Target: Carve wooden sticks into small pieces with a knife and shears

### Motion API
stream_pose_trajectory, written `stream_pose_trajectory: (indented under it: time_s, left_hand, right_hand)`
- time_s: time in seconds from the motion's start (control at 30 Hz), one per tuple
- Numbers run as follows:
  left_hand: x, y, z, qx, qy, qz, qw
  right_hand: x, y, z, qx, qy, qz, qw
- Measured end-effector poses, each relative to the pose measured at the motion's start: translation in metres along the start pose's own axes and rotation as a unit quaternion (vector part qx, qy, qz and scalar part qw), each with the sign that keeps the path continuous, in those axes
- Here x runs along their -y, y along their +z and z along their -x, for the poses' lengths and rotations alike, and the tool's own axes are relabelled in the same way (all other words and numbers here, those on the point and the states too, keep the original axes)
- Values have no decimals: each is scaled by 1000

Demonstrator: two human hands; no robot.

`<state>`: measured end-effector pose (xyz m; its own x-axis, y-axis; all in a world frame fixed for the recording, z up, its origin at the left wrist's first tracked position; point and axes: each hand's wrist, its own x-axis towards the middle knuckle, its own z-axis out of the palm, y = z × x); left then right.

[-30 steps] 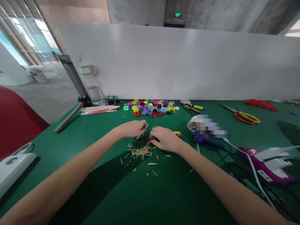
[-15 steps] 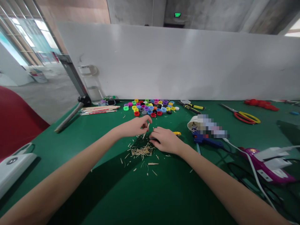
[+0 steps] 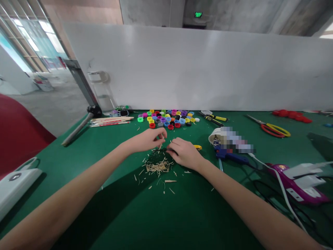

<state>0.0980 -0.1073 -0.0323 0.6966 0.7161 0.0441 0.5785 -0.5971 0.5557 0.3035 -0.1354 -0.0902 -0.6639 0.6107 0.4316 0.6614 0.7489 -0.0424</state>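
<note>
My left hand [image 3: 151, 139] is closed in a pinch on a short pale wooden stick [image 3: 160, 146], whose end points down from the fingertips. My right hand [image 3: 184, 152] wraps round a utility knife [image 3: 197, 147]. The yellow end of its handle sticks out behind the hand, and the dark blade reaches left to just below my left fingertips. Whether blade and stick touch, I cannot tell. Beneath both hands lies a heap of wood shavings [image 3: 158, 167], with loose slivers around it. One larger pointed sliver [image 3: 170, 181] rests nearer to me.
Coloured bottle caps [image 3: 163, 119] spread across the back of the green table [image 3: 166, 222]. Wooden sticks [image 3: 110, 121] lie at the back left. To the right are a blue glue gun [image 3: 231, 156], scissors [image 3: 273, 128], pliers [image 3: 213, 119] and a purple power strip [image 3: 296, 187] with trailing cables.
My left hand has tilted slightly, and less of the stick shows below its fingers. More of the knife's blade now shows, reaching left from my right hand.
</note>
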Motion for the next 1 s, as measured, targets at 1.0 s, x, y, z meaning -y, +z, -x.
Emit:
stream_pose_trajectory:
  time_s: [1.0]
  left_hand:
    - [-6, -1, -1, -27, -6, -25, 999]
  right_hand:
    - [-8, 2, -6, 67, -28, 9, 997]
